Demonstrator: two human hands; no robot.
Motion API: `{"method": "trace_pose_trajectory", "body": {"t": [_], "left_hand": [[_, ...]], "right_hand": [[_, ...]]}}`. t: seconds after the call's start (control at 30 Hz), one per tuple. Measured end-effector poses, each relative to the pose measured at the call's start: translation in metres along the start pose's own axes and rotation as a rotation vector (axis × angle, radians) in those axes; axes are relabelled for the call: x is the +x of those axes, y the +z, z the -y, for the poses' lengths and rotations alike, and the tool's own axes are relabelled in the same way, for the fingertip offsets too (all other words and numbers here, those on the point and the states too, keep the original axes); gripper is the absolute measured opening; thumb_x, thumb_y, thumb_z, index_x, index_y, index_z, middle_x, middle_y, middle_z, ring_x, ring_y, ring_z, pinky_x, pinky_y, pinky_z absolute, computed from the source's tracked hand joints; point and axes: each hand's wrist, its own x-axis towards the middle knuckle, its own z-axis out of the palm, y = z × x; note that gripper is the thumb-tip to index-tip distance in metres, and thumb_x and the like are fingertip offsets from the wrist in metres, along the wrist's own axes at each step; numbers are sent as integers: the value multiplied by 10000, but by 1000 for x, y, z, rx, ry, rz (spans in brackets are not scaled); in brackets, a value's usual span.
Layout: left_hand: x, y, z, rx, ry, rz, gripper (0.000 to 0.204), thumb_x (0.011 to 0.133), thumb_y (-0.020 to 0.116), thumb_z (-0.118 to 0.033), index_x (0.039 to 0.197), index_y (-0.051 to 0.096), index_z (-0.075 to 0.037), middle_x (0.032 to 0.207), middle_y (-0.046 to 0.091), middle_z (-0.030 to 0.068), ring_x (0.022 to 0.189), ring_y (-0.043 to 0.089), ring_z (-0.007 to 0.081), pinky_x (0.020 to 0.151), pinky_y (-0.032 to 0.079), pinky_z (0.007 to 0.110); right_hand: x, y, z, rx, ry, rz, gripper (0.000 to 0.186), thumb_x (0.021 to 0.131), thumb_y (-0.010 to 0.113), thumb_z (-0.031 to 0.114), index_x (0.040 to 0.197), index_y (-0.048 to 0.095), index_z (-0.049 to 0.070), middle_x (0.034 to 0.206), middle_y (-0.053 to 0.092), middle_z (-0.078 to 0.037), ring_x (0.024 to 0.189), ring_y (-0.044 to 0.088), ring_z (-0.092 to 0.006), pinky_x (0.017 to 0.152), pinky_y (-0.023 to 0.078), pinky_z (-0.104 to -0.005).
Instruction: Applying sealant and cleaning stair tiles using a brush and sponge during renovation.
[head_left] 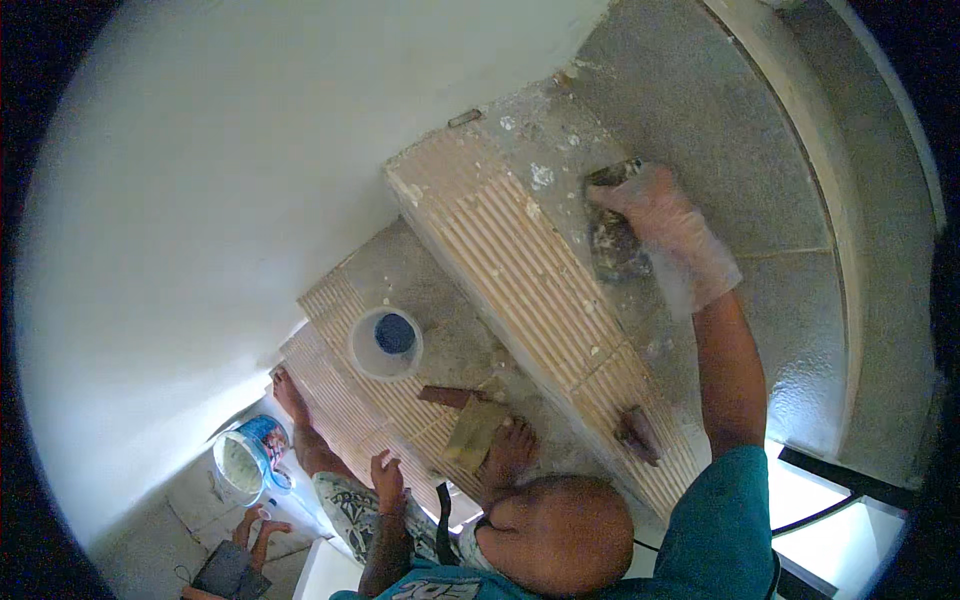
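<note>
Stair, partly spotted. The gloved right hand point(662, 208) grips what looks like a dark, mottled rag point(618, 248) on the upper step point(545, 112); the left hand point(388, 478), fingers loosely curled, holds nothing visible. White spots point(541, 176) remain near the rag and on the ribbed edge point(520, 255): apparently unfinished.

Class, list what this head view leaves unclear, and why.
All in the head view:
Dark mottled thing: partly covered by the right hand.
Blue contents of the white bucket: too small to identify.
Other person, lower left: body cut off by the lower edge.
</note>
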Motion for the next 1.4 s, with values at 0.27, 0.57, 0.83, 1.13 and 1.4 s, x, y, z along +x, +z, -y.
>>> {"method": "trace_pose_trajectory", "body": {"t": [0.27,0.57,0.83,1.13,1.4], "left_hand": [[12,3,21,18,-81,29,303,765,554,-37,1067,550,-5,1043,521,176,833,607,208,746,486,296],[5,9,-2,-4,-208,76,295,751,565,-39,1044,560,-3,1047,533,174,848,576,228,719,474,288],[27,-17,52,-33,-46,73,358,766,547,-66,1115,518,7,1132,517,180,669,541,150,605,452,263],[0,2,-11,-182,-197,114,312,773,526,-51,1081,541,-5,1049,518,137,584,458,83,528,396,232],[5,10,8,-264,-208,39,332,765,537,-52,1094,545,-7,836,561,65,681,541,116,557,421,239]], "right_hand": [[-12,24,3,40,-188,-174,537,725,669,450,943,618,-38,896,638,-212,829,632,-274,747,487,-367],[-32,-15,27,-60,-107,57,471,793,628,391,1040,610,-9,925,641,-198,880,622,-295,763,479,-363],[-10,11,40,-544,-606,-474,156,821,548,184,815,603,38,775,600,-161,772,595,-366,645,477,-452],[0,36,32,-625,-694,-520,105,810,542,124,884,556,52,865,560,-157,887,547,-326,801,427,-424],[25,36,27,-665,-259,-217,180,838,540,186,932,554,33,842,576,-173,818,563,-361,695,461,-438]]}}
